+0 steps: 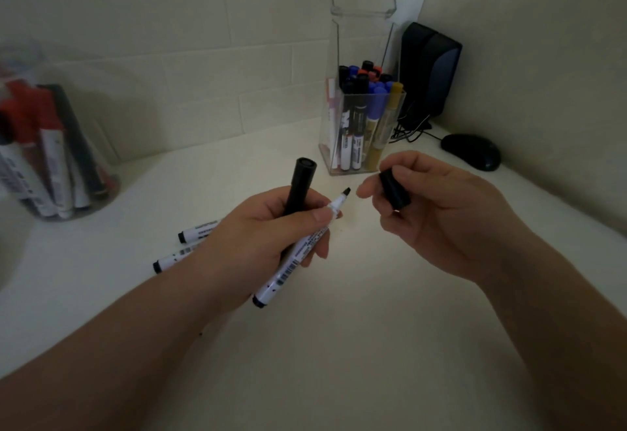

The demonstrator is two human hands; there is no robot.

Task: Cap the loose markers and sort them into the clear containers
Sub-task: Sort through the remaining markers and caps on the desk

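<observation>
Item: one uncapped marker (298, 254), white barrel with black print, gripped in the left hand (268, 237) between curled fingers and thumb. Its long axis runs from lower left to upper right, and the black tip (346, 191) points toward the right hand (441, 220). The same hand also holds a second marker (300, 186), black and standing upright above the fist. The right hand pinches a black cap (395, 191) in its curled fingers, just to the right of the tip and not touching it; which way the cap's opening faces cannot be told. Judgement: the cap must be lined up with the barrel's axis and pushed on leftward. Two loose markers (198, 228) and (171, 259) lie on the worktop (339, 345) behind the left wrist. A square clear container (363, 13) of markers stands beyond the hands, and a round clear jar (105, 159) stands far left, blurred. A speaker (429, 74) and a mouse (471, 151) sit in the corner.
</observation>
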